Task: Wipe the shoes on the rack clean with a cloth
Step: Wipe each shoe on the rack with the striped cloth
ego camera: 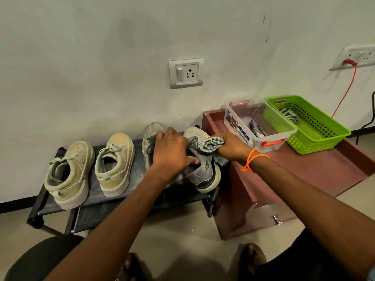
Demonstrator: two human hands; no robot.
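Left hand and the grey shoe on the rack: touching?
Touching. The head view shows the left hand laid over the grey shoe, fingers curled round its collar, steadying it.

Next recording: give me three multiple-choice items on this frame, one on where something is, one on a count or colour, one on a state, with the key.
1. Where is the green basket?
A. on the shoe rack
B. on the red-brown cabinet, right of the clear box
C. on the floor

2. How many shoes are on the rack?
A. two
B. six
C. four

3. What is the right hand doing?
A. gripping a striped cloth
B. resting open
C. holding a marker

Key: 1 B, it sits beside the clear box on the cabinet. 2 C, two beige shoes and two grey shoes stand on the rack. 3 A, its fingers curl round the cloth against a grey shoe.
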